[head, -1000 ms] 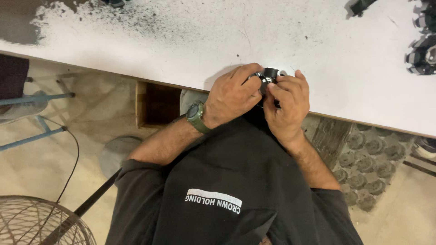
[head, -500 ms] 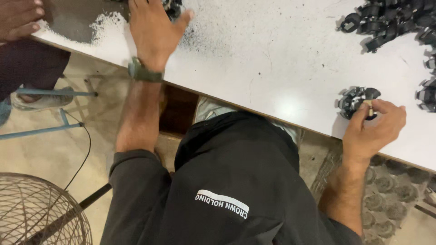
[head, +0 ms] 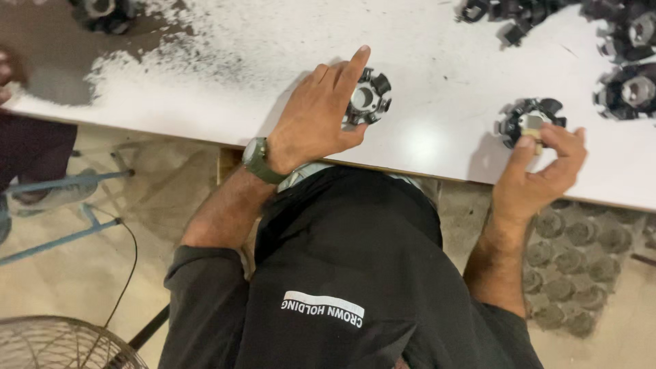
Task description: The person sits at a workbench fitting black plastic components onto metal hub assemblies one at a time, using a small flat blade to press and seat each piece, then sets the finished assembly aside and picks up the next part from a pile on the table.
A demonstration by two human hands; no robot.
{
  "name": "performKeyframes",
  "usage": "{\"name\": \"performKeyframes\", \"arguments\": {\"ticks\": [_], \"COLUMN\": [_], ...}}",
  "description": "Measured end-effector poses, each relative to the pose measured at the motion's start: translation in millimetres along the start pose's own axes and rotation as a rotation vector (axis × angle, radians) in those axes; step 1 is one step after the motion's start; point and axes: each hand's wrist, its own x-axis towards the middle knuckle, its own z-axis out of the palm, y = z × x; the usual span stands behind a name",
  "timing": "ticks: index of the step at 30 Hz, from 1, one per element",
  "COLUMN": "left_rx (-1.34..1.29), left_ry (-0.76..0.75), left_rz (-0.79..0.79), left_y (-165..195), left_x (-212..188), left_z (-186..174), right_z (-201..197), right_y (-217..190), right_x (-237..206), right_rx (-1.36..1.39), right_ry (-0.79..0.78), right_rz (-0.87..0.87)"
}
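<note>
1. The left hand point(head: 316, 119) rests on the white, soot-smudged surface point(head: 225, 75), its grip loosely curled round a dark round metal part with tabs round its rim point(head: 367, 97): thumb below it, forefinger stretched out above it. The part sits flat on the surface, near the front edge.
2. Right of that part, the right hand point(head: 543, 171) pinches a small tan piece point(head: 535, 140) between thumb and fingertips, touching a second black tabbed ring point(head: 529, 121).
3. That second ring lies close to the front edge; I judge a careless push could knock it off onto the tray of similar parts on the floor point(head: 581, 239).
4. The tan piece is small and could slip from the pinch.
5. No packages or signs show; the only label is a white printed strip on the dark garment point(head: 324, 309), below the first part.
</note>
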Motion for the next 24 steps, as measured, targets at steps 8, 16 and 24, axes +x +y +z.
{"name": "performKeyframes", "arguments": {"ticks": [8,16,24], "left_rx": [-0.053,-0.136,-0.182], "left_ry": [0.197,0.195,0.329], "left_rz": [0.418,0.079,0.079], "left_y": [36,36,28], "left_x": [-14,9,-2], "left_z": [-21,11,27], "right_z": [25,78,90], "right_y": [-70,-116,-122], "right_x": [-7,23,25], "right_rx": [0.258,0.191,0.051], "right_ry": [-0.085,-0.308,-0.330], "right_rz": [0.029,-0.042,-0.133]}}
